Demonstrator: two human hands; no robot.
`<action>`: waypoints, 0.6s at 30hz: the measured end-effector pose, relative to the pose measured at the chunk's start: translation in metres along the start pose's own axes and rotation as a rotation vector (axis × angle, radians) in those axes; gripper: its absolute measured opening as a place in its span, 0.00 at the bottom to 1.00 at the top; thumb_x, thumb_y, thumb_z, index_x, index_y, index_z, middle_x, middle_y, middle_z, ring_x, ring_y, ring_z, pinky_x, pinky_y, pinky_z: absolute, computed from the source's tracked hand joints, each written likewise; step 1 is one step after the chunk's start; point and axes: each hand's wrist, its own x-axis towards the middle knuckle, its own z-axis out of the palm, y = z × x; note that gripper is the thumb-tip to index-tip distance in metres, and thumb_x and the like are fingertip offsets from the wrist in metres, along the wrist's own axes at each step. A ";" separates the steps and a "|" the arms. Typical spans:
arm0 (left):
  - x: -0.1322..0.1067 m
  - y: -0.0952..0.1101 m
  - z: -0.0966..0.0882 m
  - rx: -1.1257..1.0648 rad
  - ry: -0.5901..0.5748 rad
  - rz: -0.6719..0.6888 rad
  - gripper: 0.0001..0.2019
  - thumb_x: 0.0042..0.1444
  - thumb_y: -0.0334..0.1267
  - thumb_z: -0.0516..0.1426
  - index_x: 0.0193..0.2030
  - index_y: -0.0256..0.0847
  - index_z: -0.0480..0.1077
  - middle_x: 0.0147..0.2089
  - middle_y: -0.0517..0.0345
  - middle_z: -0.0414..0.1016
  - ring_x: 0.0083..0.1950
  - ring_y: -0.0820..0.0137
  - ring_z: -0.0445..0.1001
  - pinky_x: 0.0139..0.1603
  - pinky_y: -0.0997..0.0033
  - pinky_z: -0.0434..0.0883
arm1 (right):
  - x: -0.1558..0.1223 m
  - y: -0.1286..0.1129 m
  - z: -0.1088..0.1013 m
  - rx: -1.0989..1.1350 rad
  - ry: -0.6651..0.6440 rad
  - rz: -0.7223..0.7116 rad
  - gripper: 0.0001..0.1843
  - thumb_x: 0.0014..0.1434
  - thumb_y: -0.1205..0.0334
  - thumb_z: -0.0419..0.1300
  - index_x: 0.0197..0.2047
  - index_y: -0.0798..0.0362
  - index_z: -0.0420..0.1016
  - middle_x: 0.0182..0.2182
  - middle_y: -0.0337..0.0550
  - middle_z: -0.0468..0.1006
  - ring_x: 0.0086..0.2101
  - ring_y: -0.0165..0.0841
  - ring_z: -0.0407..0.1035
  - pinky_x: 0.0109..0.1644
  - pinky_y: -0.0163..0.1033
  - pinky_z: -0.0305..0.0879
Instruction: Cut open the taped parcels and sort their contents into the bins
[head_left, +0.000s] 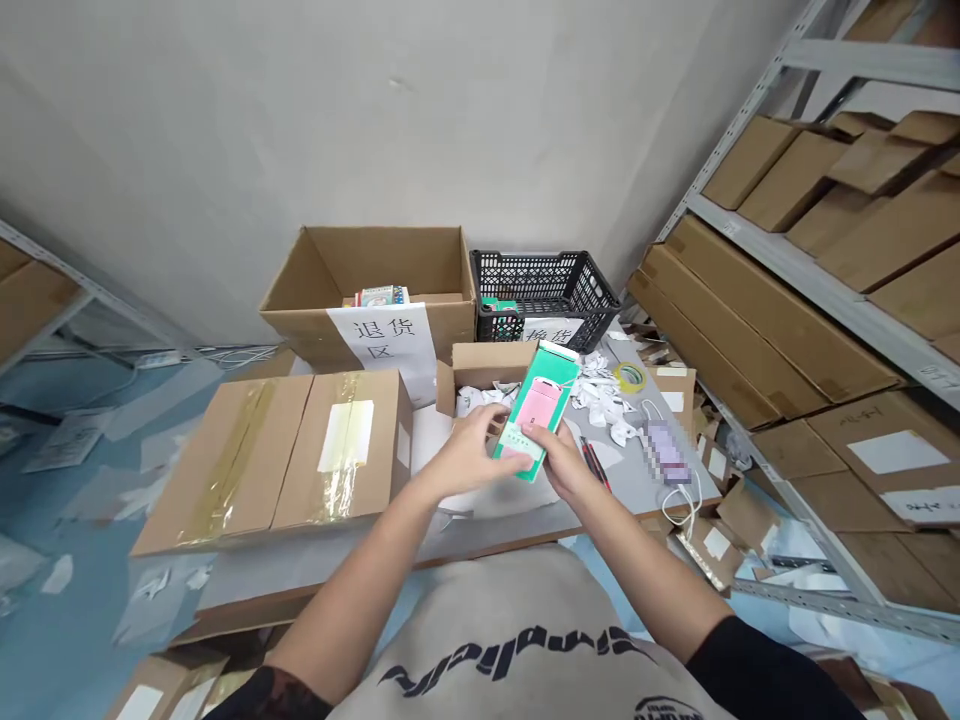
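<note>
Here we are at the table (540, 515), and both our hands are on one thing: a green box (538, 405) with a pink picture on its face. Our left hand (474, 447) grips it from the left, thumb laid across the lower front, fingers at the left edge. Our right hand (564, 462) clasps the lower right side, with a fingertip showing on the front. So we have a two-handed grasp, and the box sits tilted between our hands, above the table and close to our front, its white-edged far end slanting to the right.

Just beyond it stands a small open carton (491, 355) with crumpled white paper inside, and more paper scraps (600, 388) lie to its right, next to a yellow tape roll (630, 377). Near our right hand we spot pens (595, 465), and farther right a blurred purple device (666, 450) with a white cable. At the back, a black basket (570, 312) holds green packages (499, 305), just beside a large open carton (300, 325) bearing a paper sign (386, 335). To our left, two taped cartons (375, 450) sit side by side.
</note>
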 end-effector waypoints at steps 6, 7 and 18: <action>0.013 0.001 0.014 -0.612 -0.066 -0.134 0.30 0.55 0.49 0.63 0.62 0.44 0.63 0.61 0.47 0.69 0.61 0.56 0.69 0.57 0.57 0.70 | 0.000 -0.038 -0.031 -0.007 -0.189 0.074 0.25 0.47 0.59 0.71 0.49 0.51 0.75 0.42 0.43 0.82 0.39 0.40 0.76 0.44 0.44 0.71; 0.016 -0.001 0.023 -0.655 -0.081 -0.137 0.31 0.53 0.48 0.65 0.61 0.43 0.64 0.60 0.47 0.70 0.60 0.55 0.70 0.56 0.57 0.71 | 0.005 -0.038 -0.034 -0.026 -0.210 0.070 0.25 0.46 0.59 0.71 0.49 0.51 0.75 0.42 0.43 0.82 0.39 0.40 0.76 0.43 0.44 0.71; 0.024 -0.068 0.072 -0.822 0.144 -0.314 0.32 0.43 0.41 0.70 0.56 0.40 0.67 0.53 0.48 0.76 0.52 0.58 0.76 0.48 0.60 0.73 | 0.052 0.005 -0.064 -0.202 -0.349 0.142 0.26 0.43 0.54 0.72 0.47 0.50 0.74 0.41 0.42 0.81 0.39 0.39 0.75 0.44 0.44 0.70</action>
